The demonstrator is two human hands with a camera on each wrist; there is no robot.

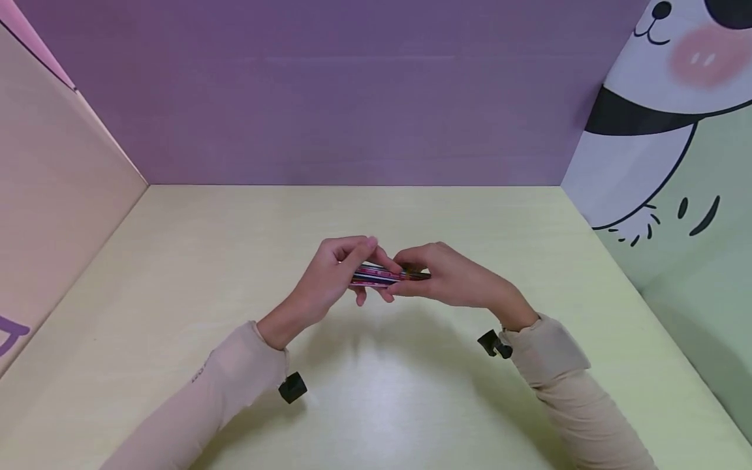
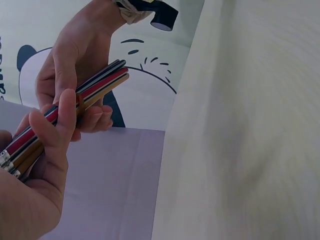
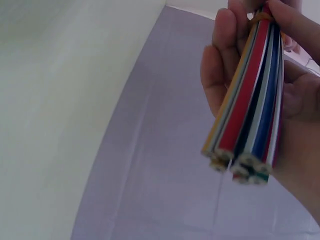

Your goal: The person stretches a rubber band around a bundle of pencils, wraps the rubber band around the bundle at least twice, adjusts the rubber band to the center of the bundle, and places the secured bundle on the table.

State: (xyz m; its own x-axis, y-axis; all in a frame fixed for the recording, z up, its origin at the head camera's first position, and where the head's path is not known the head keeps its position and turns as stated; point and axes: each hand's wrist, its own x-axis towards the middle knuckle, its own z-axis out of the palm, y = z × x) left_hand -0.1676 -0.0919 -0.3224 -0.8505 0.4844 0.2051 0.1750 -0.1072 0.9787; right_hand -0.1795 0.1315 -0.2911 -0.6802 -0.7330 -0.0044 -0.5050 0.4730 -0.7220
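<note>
Both hands hold a bundle of striped pencils (image 1: 376, 275) in the air above the table. My left hand (image 1: 329, 277) grips the end with the metal ferrules (image 2: 6, 159), its thumb and fingers round the pencils. From the other side my right hand (image 1: 458, 277) has its thumb and fingers on the bundle, close to an orange-brown rubber band (image 3: 261, 19) wrapped round it. The blunt, unsharpened ends (image 3: 250, 162) fan out slightly past the band on the right-hand side. Red, blue, yellow and white stripes show along the pencils.
Below the hands lies a pale wood-look table (image 1: 235, 228). A purple wall panel (image 1: 352, 98) closes off the back, with a pink panel (image 1: 53, 176) on the left and a cartoon-printed panel (image 1: 675, 163) on the right. Each wrist carries a small black camera (image 1: 292, 388).
</note>
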